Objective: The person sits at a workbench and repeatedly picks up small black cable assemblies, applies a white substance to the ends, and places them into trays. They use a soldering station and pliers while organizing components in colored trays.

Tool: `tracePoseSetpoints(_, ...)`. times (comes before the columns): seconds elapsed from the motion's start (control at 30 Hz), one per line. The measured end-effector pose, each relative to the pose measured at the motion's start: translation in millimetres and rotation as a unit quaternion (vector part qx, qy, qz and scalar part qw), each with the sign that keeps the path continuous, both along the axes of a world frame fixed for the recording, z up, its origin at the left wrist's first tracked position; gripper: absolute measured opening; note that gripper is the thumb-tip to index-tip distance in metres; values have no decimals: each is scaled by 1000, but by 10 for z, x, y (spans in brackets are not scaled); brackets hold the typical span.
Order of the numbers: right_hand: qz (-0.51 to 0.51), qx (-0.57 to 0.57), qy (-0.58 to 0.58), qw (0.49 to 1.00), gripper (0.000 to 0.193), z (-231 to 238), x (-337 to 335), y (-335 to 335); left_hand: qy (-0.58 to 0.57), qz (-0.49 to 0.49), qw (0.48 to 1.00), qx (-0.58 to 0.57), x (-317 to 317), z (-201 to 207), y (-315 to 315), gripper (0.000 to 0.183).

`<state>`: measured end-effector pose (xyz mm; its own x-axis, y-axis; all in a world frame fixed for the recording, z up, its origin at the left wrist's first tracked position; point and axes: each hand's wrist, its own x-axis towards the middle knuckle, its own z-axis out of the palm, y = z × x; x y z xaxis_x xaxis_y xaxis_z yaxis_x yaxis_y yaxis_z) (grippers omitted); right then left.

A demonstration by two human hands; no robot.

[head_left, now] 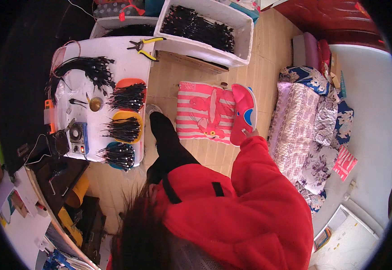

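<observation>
My right hand [249,132] barely shows past the cuff of my red fleece sleeve [259,180]. Its fingers grip the heel end of a red slipper [243,112] with a blue patch. The slipper lies against the right edge of a pink striped cushion [202,112] on the wooden floor. My left hand is out of sight, hidden under my red-clad body. My leg in black trousers [166,139] stretches toward the cushion's left side, foot [152,109] near the table.
A low white table [128,63] at the left carries bundles of black cables [126,128] on orange, yellow and blue plates, yellow-handled pliers [144,44] and a small grey control box [78,137]. A white bin of black cables [205,27] stands beyond. Flowered quilts [304,126] lie at the right.
</observation>
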<state>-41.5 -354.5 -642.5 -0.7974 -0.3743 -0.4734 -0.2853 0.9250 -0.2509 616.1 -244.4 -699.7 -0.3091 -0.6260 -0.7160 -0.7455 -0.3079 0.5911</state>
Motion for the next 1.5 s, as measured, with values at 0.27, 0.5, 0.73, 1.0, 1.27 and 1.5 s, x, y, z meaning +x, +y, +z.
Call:
tracePoseSetpoints(0.27, 129, 16, 238, 963, 75, 204, 228, -360, 58, 3, 998, -20, -177, 267, -362, 27)
tracePoseSetpoints(0.5, 426, -27, 124, 896, 64, 25, 410, -1685, 76, 7, 997, 19, -613, 238, -1066, 27)
tracePoseSetpoints(0.73, 551, -159, -177, 800, 44, 316, 1753, -3169, 112, 54, 992, 31, -1540, 87, -1879, 27)
tracePoseSetpoints(1.0, 820, -192, -263, 470, 43, 347, 2567, -4011, 123, 185, 975, -14, -2369, -375, -2860, 28)
tracePoseSetpoints(1.27, 937, -107, -290, 161, 30, -83, 2845, -3959, 126, 263, 955, -56, -2328, -687, -2719, 28)
tracePoseSetpoints(1.5, 973, -15, -221, 69, 27, -406, 2849, -3840, 83, 292, 950, -72, -2420, -651, -2040, 28)
